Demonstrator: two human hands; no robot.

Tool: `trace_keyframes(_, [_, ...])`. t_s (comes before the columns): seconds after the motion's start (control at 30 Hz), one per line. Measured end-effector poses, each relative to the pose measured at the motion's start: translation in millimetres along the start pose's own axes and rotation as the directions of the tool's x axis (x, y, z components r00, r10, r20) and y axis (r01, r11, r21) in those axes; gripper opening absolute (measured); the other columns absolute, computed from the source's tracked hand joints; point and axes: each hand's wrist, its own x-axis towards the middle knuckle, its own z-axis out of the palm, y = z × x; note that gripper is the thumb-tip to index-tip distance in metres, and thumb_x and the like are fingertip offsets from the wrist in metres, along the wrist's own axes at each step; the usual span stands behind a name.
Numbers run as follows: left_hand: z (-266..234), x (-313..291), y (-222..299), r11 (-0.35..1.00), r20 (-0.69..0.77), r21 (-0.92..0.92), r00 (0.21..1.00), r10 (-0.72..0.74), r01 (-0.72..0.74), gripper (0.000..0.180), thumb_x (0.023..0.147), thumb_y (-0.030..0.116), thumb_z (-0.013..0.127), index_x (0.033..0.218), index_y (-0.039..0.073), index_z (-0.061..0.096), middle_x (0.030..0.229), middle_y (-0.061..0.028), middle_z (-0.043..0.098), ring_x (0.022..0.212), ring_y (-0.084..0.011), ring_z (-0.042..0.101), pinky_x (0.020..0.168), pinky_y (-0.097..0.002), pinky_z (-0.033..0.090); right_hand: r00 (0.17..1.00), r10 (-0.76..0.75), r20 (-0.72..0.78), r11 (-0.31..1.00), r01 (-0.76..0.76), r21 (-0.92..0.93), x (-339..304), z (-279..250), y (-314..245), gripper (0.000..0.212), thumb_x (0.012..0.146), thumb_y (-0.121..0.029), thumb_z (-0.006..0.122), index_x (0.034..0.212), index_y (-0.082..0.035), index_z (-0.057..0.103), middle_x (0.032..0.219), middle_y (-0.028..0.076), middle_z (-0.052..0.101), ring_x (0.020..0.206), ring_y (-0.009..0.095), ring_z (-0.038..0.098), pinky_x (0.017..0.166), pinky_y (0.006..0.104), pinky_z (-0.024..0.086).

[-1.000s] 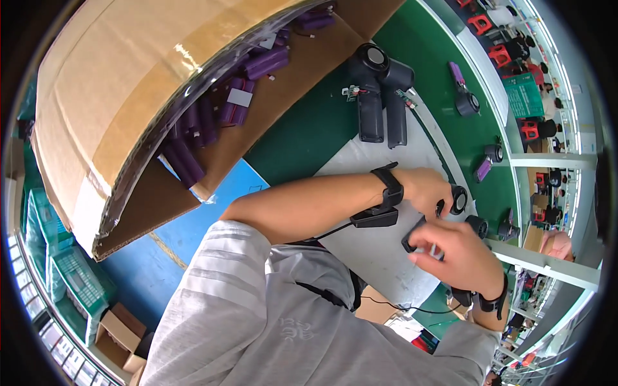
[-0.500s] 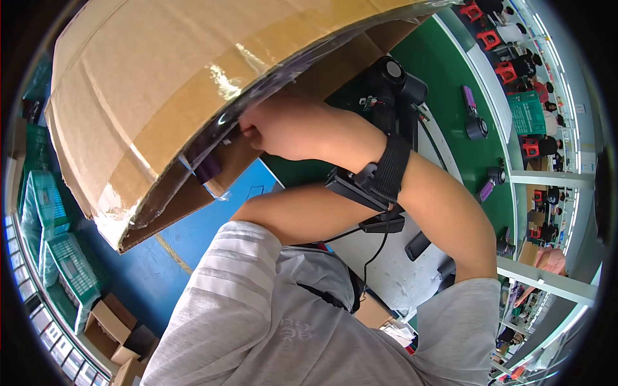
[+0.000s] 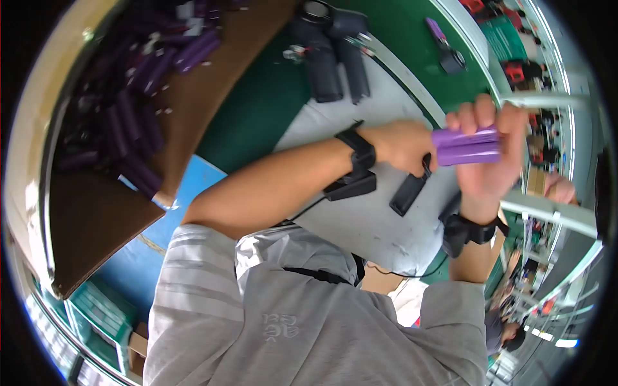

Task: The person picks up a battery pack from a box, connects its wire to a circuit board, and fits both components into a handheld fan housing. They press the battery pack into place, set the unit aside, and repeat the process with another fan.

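Note:
My right hand [image 3: 484, 183] is closed around two smooth purple tubes [image 3: 468, 153], held side by side over the work surface. My left hand [image 3: 404, 149] is closed and slightly blurred, its knuckles up against the left end of the tubes. A slim black part [image 3: 409, 193] with a curved tip shows just under the left fingers; whether it is gripped or lies on the surface cannot be made out. At the far left, an open cardboard box [image 3: 109, 225] holds many loose purple tubes [image 3: 132, 128]. Black straps with small boxes sit on both wrists.
A dark hair-dryer-like body [image 3: 325, 51] with loose wires lies on the pale work surface [image 3: 315, 128]. Beyond it, a purple-handled one [image 3: 444, 45] rests on a green belt [image 3: 402, 38]. Green crates [image 3: 96, 315] stand at lower left. Other people sit at the far right.
My right hand has come out of the box, rightward, with two purple tubes in it. The left arm now stretches over the work surface beside it. The view has turned, showing the box's inside.

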Motion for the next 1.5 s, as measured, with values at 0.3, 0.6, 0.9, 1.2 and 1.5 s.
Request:
trace_keyframes(0.3, [2,2,9,0.96,-0.011,0.078,0.964,-0.267,0.267,0.018,0.072,0.009,0.073,0.09,0.008,0.068,0.078,-0.0079,0.067,0.074,-0.0234,0.065,0.066,-0.0351,0.05,0.831,0.295,-0.471,0.881,-0.427,-0.203,-91,-90,15,0.027,0.101,-0.027,0.048,0.08,-0.01,0.043,0.067,-0.002,0.037,0.059,0.011,0.035,0.057,0.0265,0.032])
trace_keyframes(0.6, [-17,1,17,0.783,0.312,-0.293,0.829,-0.464,0.548,0.029,0.074,0.0,0.078,0.099,0.002,0.064,0.088,0.0001,0.062,0.083,-0.0081,0.058,0.076,-0.0253,0.049,0.959,-0.093,-0.267,0.522,-0.181,-0.834,-115,-98,43,0.02,0.078,-0.005,0.072,0.093,-0.004,0.059,0.076,0.001,0.046,0.064,0.012,0.043,0.059,0.025,0.034])
trace_keyframes(0.9, [-17,0,20,0.708,0.35,-0.387,0.805,-0.479,0.591,0.03,0.072,0.001,0.077,0.101,0.003,0.068,0.083,-0.0037,0.062,0.079,-0.0102,0.06,0.074,-0.0235,0.05,0.966,-0.194,-0.173,0.375,-0.09,-0.923,-118,-95,51,0.023,0.072,0.001,0.075,0.091,-0.005,0.065,0.083,0.006,0.051,0.069,0.018,0.05,0.06,0.0284,0.041])
trace_keyframes(1.2, [-25,4,29,0.643,0.404,-0.351,0.729,-0.552,0.681,0.03,0.073,-0.004,0.074,0.102,0.003,0.069,0.091,-0.0034,0.063,0.085,-0.0101,0.06,0.076,-0.0239,0.05,0.955,-0.248,-0.162,0.329,-0.074,-0.941,-116,-90,59,0.016,0.07,-0.002,0.077,0.081,-0.005,0.065,0.082,0.007,0.053,0.065,0.022,0.057,0.056,0.0325,0.047])
trace_keyframes(1.5, [-22,-2,16,0.955,0.234,-0.062,0.934,-0.268,0.29,0.027,0.071,-0.009,0.064,0.092,0.005,0.071,0.088,-0.007,0.062,0.079,-0.0198,0.06,0.07,-0.0303,0.049,0.965,-0.186,-0.187,0.3,-0.125,-0.946,-116,-86,57,0.016,0.071,0.002,0.074,0.083,-0.004,0.064,0.082,0.009,0.049,0.066,0.023,0.052,0.057,0.0307,0.042])
